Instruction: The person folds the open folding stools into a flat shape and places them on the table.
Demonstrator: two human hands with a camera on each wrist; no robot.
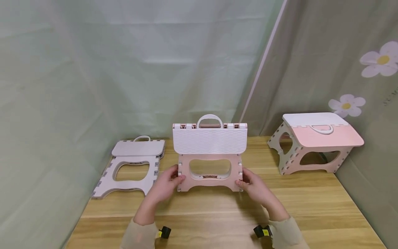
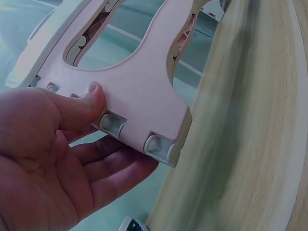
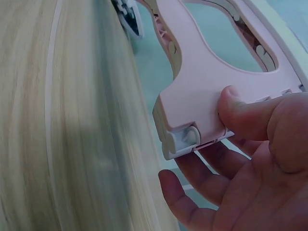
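A folded pink and white folding stool (image 1: pixel 210 140) is held up over the table between both hands, its white handle at the top. My left hand (image 1: pixel 165 183) pinches the left edge of its pink leg panel, thumb in front and fingers behind. On the opposite edge, my right hand (image 1: pixel 255 186) grips the same panel in the same way. The left wrist view shows the thumb pressed on the pink panel (image 2: pixel 139 82) near its hinge knobs. In the right wrist view, the panel's lower corner (image 3: pixel 192 106) sits above the tabletop.
At left lies a folded white stool (image 1: pixel 138 148) on the wooden table (image 1: pixel 211 221). An unfolded pink and white stool (image 1: pixel 323 138) stands at the right, near the flowered curtain (image 1: pixel 345 79). Pale green curtain (image 1: pixel 174 62) hangs along the back and left.
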